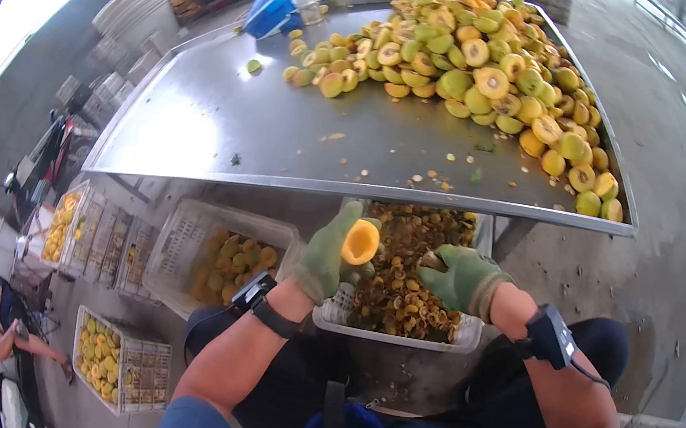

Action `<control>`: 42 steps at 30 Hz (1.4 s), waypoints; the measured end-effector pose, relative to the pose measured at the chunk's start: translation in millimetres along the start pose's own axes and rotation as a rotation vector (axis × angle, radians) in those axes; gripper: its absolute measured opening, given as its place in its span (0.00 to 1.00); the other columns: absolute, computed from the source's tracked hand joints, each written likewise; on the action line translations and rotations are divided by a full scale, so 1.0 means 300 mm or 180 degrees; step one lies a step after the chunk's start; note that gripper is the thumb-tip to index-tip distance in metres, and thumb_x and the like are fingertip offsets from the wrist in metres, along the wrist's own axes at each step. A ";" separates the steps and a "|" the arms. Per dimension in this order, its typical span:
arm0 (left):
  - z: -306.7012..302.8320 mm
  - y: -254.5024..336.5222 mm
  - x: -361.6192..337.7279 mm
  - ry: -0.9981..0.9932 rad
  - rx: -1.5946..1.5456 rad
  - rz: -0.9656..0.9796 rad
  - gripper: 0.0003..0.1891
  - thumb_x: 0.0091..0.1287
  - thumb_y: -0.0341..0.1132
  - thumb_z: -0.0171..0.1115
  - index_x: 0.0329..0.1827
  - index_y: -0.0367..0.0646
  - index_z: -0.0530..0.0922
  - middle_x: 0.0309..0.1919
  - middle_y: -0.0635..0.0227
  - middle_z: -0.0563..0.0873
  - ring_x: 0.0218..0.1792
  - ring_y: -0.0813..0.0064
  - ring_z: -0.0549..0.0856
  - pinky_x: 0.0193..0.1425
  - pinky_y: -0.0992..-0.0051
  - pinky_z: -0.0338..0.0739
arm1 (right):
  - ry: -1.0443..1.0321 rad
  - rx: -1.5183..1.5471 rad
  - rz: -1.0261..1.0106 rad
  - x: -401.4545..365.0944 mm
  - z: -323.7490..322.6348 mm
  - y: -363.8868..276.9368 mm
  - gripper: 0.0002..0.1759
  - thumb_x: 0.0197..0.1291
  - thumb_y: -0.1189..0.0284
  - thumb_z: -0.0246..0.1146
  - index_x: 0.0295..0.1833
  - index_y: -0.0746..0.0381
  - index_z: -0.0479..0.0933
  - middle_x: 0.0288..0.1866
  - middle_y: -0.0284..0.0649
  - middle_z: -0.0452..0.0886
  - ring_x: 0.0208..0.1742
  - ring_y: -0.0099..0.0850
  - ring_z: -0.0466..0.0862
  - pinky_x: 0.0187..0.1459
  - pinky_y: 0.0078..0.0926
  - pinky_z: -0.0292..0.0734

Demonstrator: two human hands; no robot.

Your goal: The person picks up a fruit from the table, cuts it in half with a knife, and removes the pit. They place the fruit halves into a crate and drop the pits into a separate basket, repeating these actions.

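Note:
My left hand (pixel 327 252), in a green glove, holds a hollowed orange fruit half (pixel 361 242), its cut side facing up. To the right, my gloved right hand (pixel 457 278) has its fingers curled together over a white basket (pixel 468 333) of brown pits and scraps (pixel 405 302); whatever its fingertips hold is too small to make out. Behind both hands stands a metal table (pixel 284 132) with a large heap of halved yellow-green fruit (pixel 483 79) at its right side.
Left of my left hand is a white crate (pixel 180 255) holding fruit halves (pixel 236 264). Another fruit-filled crate (pixel 144 371) stands lower left. A blue basket (pixel 272 12) sits on the table's far edge. A seated person (pixel 13 313) is at the far left.

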State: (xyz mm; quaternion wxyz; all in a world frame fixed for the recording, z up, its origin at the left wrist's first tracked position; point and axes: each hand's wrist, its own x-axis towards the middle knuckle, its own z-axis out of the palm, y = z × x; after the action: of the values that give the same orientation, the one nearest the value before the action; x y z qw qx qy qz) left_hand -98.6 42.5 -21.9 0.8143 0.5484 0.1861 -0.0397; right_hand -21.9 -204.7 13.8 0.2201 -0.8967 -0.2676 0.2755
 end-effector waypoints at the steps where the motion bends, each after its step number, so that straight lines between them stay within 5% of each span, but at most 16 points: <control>1: 0.003 0.021 -0.004 0.0124 0.0171 0.0159 0.27 0.79 0.58 0.54 0.55 0.40 0.83 0.38 0.63 0.90 0.29 0.74 0.89 0.23 0.79 0.81 | -0.0007 -0.0083 -0.0054 -0.004 0.013 0.013 0.20 0.70 0.53 0.60 0.53 0.55 0.84 0.55 0.48 0.87 0.56 0.47 0.87 0.55 0.45 0.82; 3: -0.014 0.181 -0.088 0.0106 0.0759 0.0001 0.26 0.79 0.55 0.57 0.56 0.37 0.83 0.37 0.66 0.89 0.29 0.77 0.87 0.23 0.80 0.79 | -0.0189 -0.0469 -0.0361 -0.038 -0.021 -0.021 0.21 0.69 0.51 0.60 0.52 0.55 0.84 0.51 0.51 0.87 0.54 0.50 0.87 0.54 0.45 0.81; 6: -0.195 0.355 -0.169 0.0366 0.1411 0.1096 0.22 0.78 0.50 0.59 0.57 0.38 0.83 0.38 0.67 0.88 0.31 0.78 0.87 0.27 0.81 0.79 | -0.0026 -0.0855 -0.0683 -0.024 0.051 0.092 0.18 0.68 0.52 0.61 0.48 0.54 0.83 0.44 0.48 0.86 0.48 0.50 0.87 0.48 0.46 0.81; 8: -0.363 0.411 -0.223 0.1212 0.2014 0.1354 0.20 0.79 0.47 0.58 0.58 0.39 0.83 0.39 0.65 0.89 0.32 0.75 0.88 0.32 0.78 0.81 | -0.0026 -0.0942 -0.0658 0.015 0.111 0.199 0.11 0.68 0.55 0.61 0.44 0.49 0.83 0.42 0.44 0.84 0.44 0.50 0.87 0.44 0.46 0.82; 11: -0.785 0.260 -0.243 0.1874 0.3984 0.1946 0.17 0.77 0.42 0.58 0.59 0.41 0.83 0.44 0.60 0.89 0.43 0.63 0.88 0.47 0.68 0.83 | -0.0385 -0.1789 -0.1308 0.009 0.130 0.237 0.08 0.68 0.60 0.59 0.44 0.48 0.82 0.41 0.43 0.83 0.43 0.49 0.87 0.44 0.46 0.84; 13: -1.103 -0.013 -0.165 0.1549 0.5927 0.1857 0.17 0.75 0.39 0.58 0.62 0.41 0.82 0.50 0.54 0.89 0.52 0.53 0.87 0.56 0.61 0.82 | -0.0595 -0.2100 -0.1780 0.012 0.156 0.266 0.07 0.66 0.63 0.60 0.46 0.49 0.81 0.41 0.42 0.83 0.43 0.49 0.87 0.44 0.46 0.85; 15: -1.165 -0.184 -0.150 0.1525 0.5801 0.0375 0.22 0.75 0.41 0.56 0.68 0.43 0.78 0.56 0.49 0.86 0.58 0.47 0.85 0.61 0.57 0.80 | -0.0761 -0.2214 -0.2052 0.025 0.195 0.313 0.08 0.64 0.65 0.60 0.47 0.50 0.80 0.41 0.41 0.83 0.43 0.49 0.87 0.43 0.45 0.86; 17: -1.143 -0.266 -0.085 0.2179 0.3995 -0.0712 0.28 0.72 0.49 0.60 0.70 0.41 0.76 0.62 0.48 0.84 0.62 0.46 0.83 0.64 0.56 0.77 | -0.0894 -0.2310 -0.2156 0.035 0.212 0.314 0.09 0.63 0.66 0.61 0.48 0.51 0.79 0.42 0.40 0.82 0.43 0.48 0.87 0.42 0.45 0.86; 19: -1.219 -0.381 0.048 0.2704 0.2933 -0.0892 0.37 0.66 0.59 0.65 0.69 0.38 0.78 0.66 0.49 0.82 0.66 0.47 0.81 0.67 0.57 0.75 | -0.1107 -0.2393 -0.2040 0.045 0.196 0.282 0.09 0.62 0.67 0.60 0.48 0.52 0.78 0.41 0.40 0.81 0.42 0.47 0.87 0.42 0.45 0.86; 25: -1.385 -0.714 0.280 0.2017 0.4850 -0.0091 0.39 0.67 0.47 0.63 0.81 0.43 0.64 0.74 0.44 0.73 0.73 0.44 0.74 0.74 0.56 0.70 | -0.1030 -0.2066 -0.1863 0.127 0.142 0.193 0.07 0.61 0.68 0.61 0.44 0.54 0.78 0.36 0.41 0.80 0.39 0.45 0.86 0.38 0.45 0.84; 30: -1.345 -0.664 0.226 0.1434 0.4512 -0.0330 0.36 0.67 0.38 0.61 0.80 0.43 0.65 0.71 0.45 0.76 0.72 0.48 0.76 0.74 0.56 0.71 | -0.1398 -0.2269 -0.1937 0.202 0.156 0.184 0.08 0.64 0.67 0.59 0.47 0.55 0.78 0.38 0.39 0.78 0.44 0.42 0.85 0.39 0.44 0.85; 34: -1.357 -0.644 0.111 0.1378 0.3879 -0.0410 0.25 0.72 0.43 0.60 0.69 0.41 0.77 0.63 0.45 0.83 0.66 0.53 0.81 0.67 0.60 0.75 | -0.1786 -0.0466 -0.0749 0.213 0.057 0.006 0.12 0.67 0.66 0.59 0.54 0.52 0.79 0.44 0.38 0.81 0.46 0.42 0.86 0.41 0.42 0.86; 37: -1.585 -0.873 0.117 0.1787 0.3293 -0.0053 0.15 0.71 0.38 0.61 0.56 0.40 0.83 0.58 0.50 0.86 0.60 0.55 0.85 0.62 0.61 0.78 | -0.1972 0.0394 -0.0210 0.243 0.013 0.003 0.15 0.67 0.65 0.62 0.58 0.51 0.80 0.47 0.39 0.82 0.44 0.42 0.87 0.43 0.38 0.86; 39: -1.334 -0.555 0.086 0.1288 0.3896 -0.0734 0.12 0.72 0.35 0.60 0.54 0.42 0.83 0.56 0.57 0.87 0.57 0.56 0.85 0.62 0.59 0.78 | -0.1248 -0.0937 -0.1630 0.235 0.079 0.148 0.15 0.68 0.64 0.62 0.58 0.51 0.80 0.50 0.40 0.83 0.44 0.43 0.88 0.47 0.36 0.85; 40: -1.302 -0.476 0.119 0.1443 0.3348 -0.0251 0.13 0.73 0.36 0.59 0.56 0.41 0.82 0.55 0.60 0.87 0.55 0.61 0.85 0.59 0.62 0.79 | -0.0896 -0.1647 -0.2361 0.236 0.098 0.207 0.16 0.68 0.63 0.62 0.59 0.52 0.80 0.51 0.40 0.83 0.44 0.43 0.88 0.48 0.36 0.84; 42: -1.315 -0.334 0.125 0.1736 0.2217 0.0606 0.15 0.76 0.38 0.59 0.60 0.41 0.81 0.54 0.65 0.86 0.51 0.70 0.84 0.53 0.69 0.80 | -0.1359 -0.0423 -0.2107 0.211 0.049 0.181 0.18 0.71 0.58 0.60 0.62 0.51 0.79 0.54 0.42 0.83 0.48 0.44 0.88 0.53 0.37 0.83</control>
State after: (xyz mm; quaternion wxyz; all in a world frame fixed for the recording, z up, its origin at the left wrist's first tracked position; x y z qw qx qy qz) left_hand -193.0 366.2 -252.7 0.5025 0.7948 0.3181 0.1210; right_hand 33.3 -204.3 -50.7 0.1780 -0.6969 -0.5990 0.3520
